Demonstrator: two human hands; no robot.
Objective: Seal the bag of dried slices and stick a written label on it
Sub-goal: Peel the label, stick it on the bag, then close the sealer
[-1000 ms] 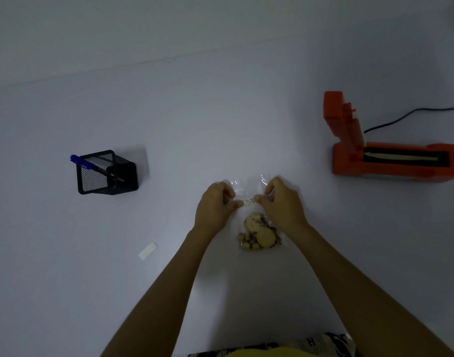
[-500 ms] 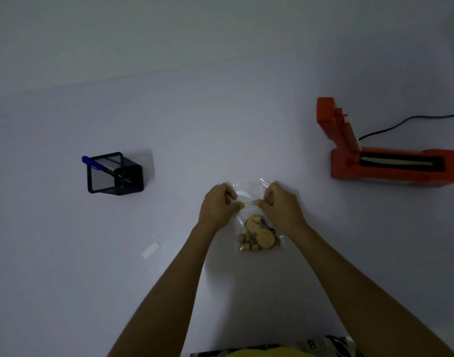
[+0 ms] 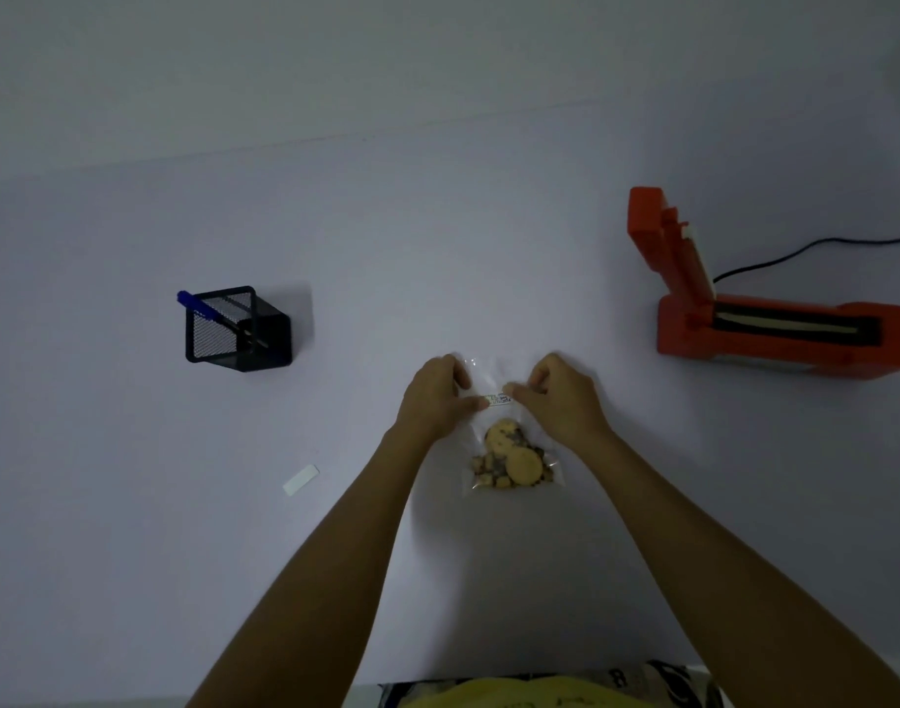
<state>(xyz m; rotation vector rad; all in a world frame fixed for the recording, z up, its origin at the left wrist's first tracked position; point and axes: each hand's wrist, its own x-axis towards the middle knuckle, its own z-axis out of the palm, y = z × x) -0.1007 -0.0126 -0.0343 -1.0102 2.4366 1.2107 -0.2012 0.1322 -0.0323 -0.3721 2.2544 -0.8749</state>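
Note:
A clear plastic bag (image 3: 512,482) with yellow-brown dried slices (image 3: 512,459) in its lower part lies flat on the white table. A small written label (image 3: 496,400) lies across the bag above the slices. My left hand (image 3: 435,398) pinches the label's left end and my right hand (image 3: 558,396) pinches its right end, both over the bag's upper half. The bag's top edge shows between the two hands.
An orange heat sealer (image 3: 775,324) with its arm raised and a black cord stands at the right. At the left, a black mesh pen holder (image 3: 236,329) holds a blue pen (image 3: 192,303). A white paper strip (image 3: 301,479) lies left of my forearm.
Both hands stay on the label over the bag with hardly any shift. The view has turned a little, so the objects sit slightly differently in the frame.

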